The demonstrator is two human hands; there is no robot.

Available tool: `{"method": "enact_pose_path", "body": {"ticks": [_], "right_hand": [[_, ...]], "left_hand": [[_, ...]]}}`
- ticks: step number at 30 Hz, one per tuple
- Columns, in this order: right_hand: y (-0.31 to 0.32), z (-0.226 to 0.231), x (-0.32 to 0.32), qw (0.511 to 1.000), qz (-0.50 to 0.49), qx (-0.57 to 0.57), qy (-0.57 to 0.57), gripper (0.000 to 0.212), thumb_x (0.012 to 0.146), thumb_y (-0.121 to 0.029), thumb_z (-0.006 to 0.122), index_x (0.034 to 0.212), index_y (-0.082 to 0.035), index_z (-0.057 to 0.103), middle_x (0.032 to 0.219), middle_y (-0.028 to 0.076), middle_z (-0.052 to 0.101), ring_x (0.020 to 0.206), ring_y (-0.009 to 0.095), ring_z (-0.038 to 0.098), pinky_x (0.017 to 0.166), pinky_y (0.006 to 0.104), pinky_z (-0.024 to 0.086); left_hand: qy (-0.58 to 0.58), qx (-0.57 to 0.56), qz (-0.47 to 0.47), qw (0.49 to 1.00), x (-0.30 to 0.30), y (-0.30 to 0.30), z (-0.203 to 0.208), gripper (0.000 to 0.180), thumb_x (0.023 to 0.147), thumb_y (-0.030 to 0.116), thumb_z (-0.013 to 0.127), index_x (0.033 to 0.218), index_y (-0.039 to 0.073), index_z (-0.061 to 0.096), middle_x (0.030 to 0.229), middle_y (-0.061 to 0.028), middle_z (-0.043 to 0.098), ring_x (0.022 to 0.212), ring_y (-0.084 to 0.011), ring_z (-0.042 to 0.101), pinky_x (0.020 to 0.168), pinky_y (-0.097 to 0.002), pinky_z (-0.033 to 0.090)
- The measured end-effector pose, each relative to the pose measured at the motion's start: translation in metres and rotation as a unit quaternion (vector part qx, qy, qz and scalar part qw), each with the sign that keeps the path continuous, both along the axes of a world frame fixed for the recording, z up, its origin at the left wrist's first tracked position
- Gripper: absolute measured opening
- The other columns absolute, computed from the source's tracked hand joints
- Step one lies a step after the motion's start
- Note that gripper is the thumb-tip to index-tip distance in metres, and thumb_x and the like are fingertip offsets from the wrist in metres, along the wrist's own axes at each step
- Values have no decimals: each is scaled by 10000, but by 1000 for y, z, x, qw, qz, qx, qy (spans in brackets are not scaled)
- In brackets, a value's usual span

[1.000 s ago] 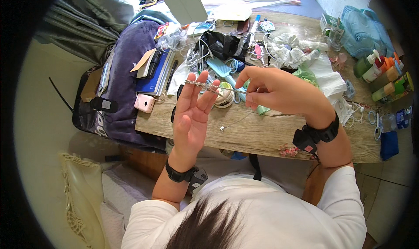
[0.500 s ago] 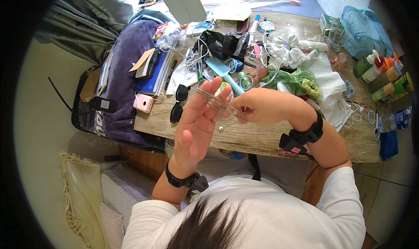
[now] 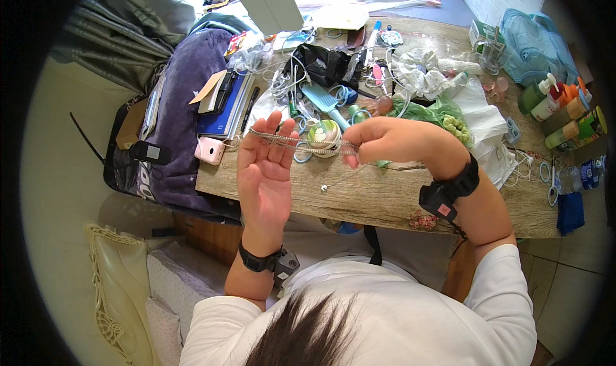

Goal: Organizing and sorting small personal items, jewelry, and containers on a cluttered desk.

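Observation:
A silver chain is stretched in several strands between my hands, above the near part of the wooden table. My left hand is palm up with its fingers straight, and the chain's left end loops across them. The other end is pinched between the thumb and fingers of my right hand. A small white piece shows below the chain, with a thin line running from it toward my right hand; whether it hangs or lies on the table I cannot tell. Behind the chain is a round green-and-white container.
A light blue comb, a black bag, cables and green plastic crowd the table behind my hands. On the left are a blue notebook and a pink device. Bottles stand at the right.
My left hand has moved left, drawing the chain strands out longer and flatter. The right hand has shifted slightly and still pinches the chain. The round container behind is more visible.

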State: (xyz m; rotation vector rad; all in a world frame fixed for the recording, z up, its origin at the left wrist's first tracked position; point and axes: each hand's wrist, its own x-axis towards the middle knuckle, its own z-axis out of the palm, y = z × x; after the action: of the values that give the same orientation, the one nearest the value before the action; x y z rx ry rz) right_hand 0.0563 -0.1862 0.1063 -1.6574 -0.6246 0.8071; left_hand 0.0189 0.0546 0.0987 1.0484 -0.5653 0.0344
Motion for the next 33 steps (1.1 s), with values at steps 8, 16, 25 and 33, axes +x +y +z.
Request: {"method": "enact_pose_path", "body": {"ticks": [8, 16, 25, 33], "right_hand": [[-6, 0, 4, 979, -103, 162, -71, 275, 950, -249, 527, 955, -9, 661, 893, 12, 651, 861, 77, 545, 808, 245, 427], [-4, 0, 6, 964, -145, 194, -113, 219, 935, -217, 584, 911, -10, 651, 931, 11, 582, 885, 79, 545, 774, 227, 429], [4, 2, -5, 956, -170, 190, -145, 235, 878, -222, 660, 896, 12, 681, 815, 6, 548, 733, 74, 493, 623, 231, 390], [13, -3, -8, 953, -168, 148, -202, 231, 848, -207, 677, 920, 12, 681, 821, 59, 563, 708, 124, 534, 616, 262, 420]], "left_hand": [[120, 31, 64, 990, -1, -3, -26, 425, 921, 110, 462, 1312, -50, 411, 1316, -147, 479, 1212, -227, 490, 1052, -356, 378], [187, 137, -18, 972, -13, -14, -51, 396, 920, 79, 464, 1293, -55, 452, 1297, -174, 513, 1199, -261, 520, 1040, -378, 400], [89, 170, 63, 979, -1, -27, -54, 446, 948, 108, 497, 1357, 25, 339, 1390, -137, 417, 1264, -213, 430, 1062, -342, 328], [122, 155, -64, 978, 8, -39, -48, 415, 1002, 247, 401, 1337, 2, 370, 1139, -86, 554, 1080, -171, 535, 992, -333, 395]]}}
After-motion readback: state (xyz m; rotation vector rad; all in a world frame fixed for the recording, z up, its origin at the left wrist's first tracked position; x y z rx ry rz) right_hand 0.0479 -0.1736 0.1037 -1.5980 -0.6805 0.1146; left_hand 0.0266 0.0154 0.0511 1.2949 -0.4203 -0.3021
